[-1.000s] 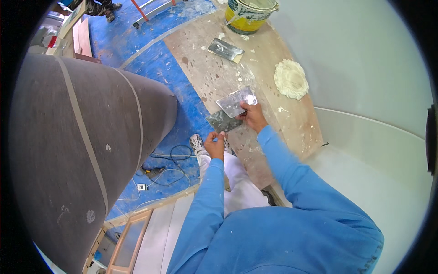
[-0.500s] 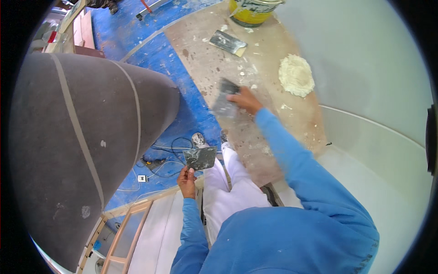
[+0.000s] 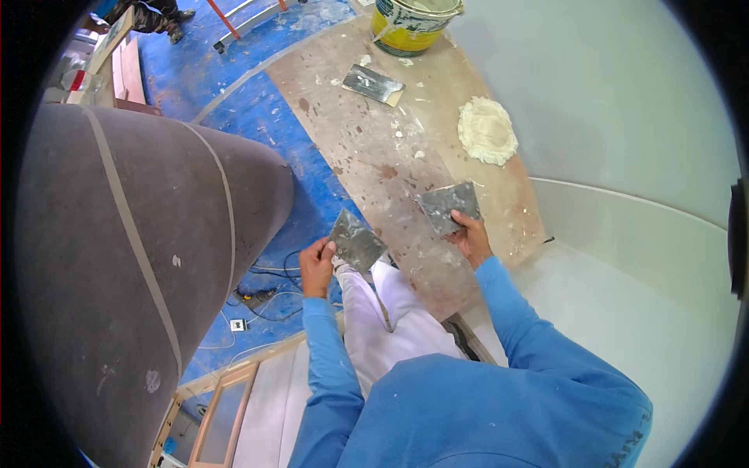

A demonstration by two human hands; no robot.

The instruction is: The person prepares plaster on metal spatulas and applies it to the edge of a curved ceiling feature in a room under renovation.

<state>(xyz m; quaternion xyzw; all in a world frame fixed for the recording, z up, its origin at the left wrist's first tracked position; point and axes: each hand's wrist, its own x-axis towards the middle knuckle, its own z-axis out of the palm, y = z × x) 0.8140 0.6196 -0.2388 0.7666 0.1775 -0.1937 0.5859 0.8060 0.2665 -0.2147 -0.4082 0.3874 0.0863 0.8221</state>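
My left hand (image 3: 316,265) grips a dark, smeared square scraper blade (image 3: 357,239) by its edge, held over my white trousers and the board's edge. To its right, my right hand (image 3: 471,240) holds another grey square blade (image 3: 448,204) over the speckled board (image 3: 328,117); the two blades are apart. A third grey scraper (image 3: 373,84) lies on the board, and a pale crumpled mound of what looks like filler (image 3: 487,130) sits near the board's right side.
A yellow bucket (image 3: 409,27) stands at the board's back. A large grey column (image 3: 148,242) fills the left; cables and a power tool (image 3: 253,298) lie on blue floor sheeting. A pale curved wall (image 3: 624,117) is at right. Another person's legs (image 3: 156,19) show at top left, near a ladder.
The two blades, together a second ago, are now separated. My left hand has moved left with one; my right hand has swung down and to the right with the other.
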